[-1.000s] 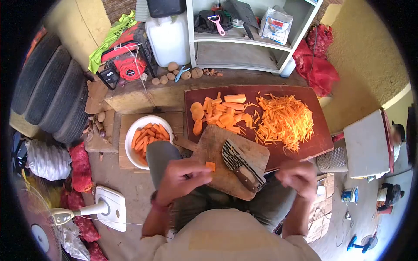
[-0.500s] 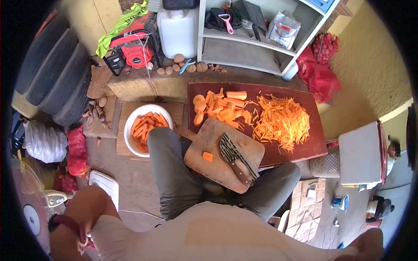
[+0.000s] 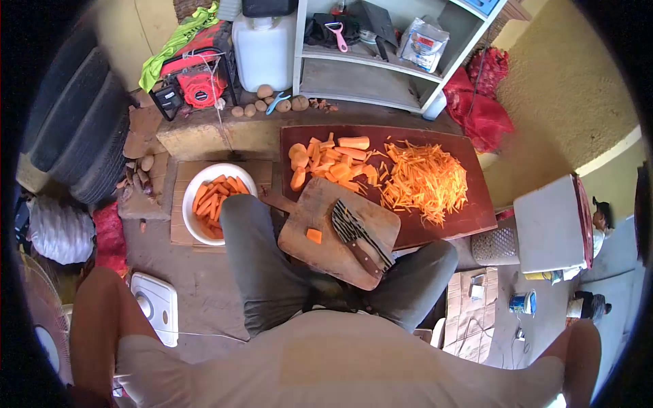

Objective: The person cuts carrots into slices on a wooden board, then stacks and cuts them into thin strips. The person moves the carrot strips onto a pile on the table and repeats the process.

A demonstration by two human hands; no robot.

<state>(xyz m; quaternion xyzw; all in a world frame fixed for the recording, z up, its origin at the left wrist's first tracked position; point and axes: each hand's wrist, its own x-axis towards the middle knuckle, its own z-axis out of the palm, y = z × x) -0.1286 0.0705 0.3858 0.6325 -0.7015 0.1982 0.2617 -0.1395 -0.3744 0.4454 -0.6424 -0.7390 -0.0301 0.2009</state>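
While both bare arms, left (image 3: 95, 299) and right (image 3: 578, 347), are out at the sides, the left hand and right hand are out of sight, so I can't tell if they're open, closed or gripping anything.

In front of the lap there's one brown wooden cutting board with a handle (image 3: 313, 204), overlapping the near-left part of the dark red bench (image 3: 479, 204). It's got one small flat orange carrot piece (image 3: 313, 236) on its left half, plus one knife with a black-and-pale striped blade and brown handle (image 3: 346, 222) on the right half. A striped strip runs beside that handle, can't tell if it's separate.

On the bench itself, two heaps: chunky orange carrot pieces (image 3: 354, 142) by the far-left corner (too jumbled to count), and a bigger pile of thin orange carrot shreds (image 3: 428, 180) toward the right edge.

Left of the bench, one round white bowl (image 3: 188, 221) holds a bunch of orange carrot sticks (image 3: 216, 197), and it's sitting on brown cardboard (image 3: 178, 204). Past the bench's far-left corner, one light blue peeler (image 3: 277, 103) lies among about seven roundish tan potatoes (image 3: 299, 103) on the ledge (image 3: 194, 136). One pink-handled peeler (image 3: 341, 41) is on the pale grey shelf (image 3: 360, 59).
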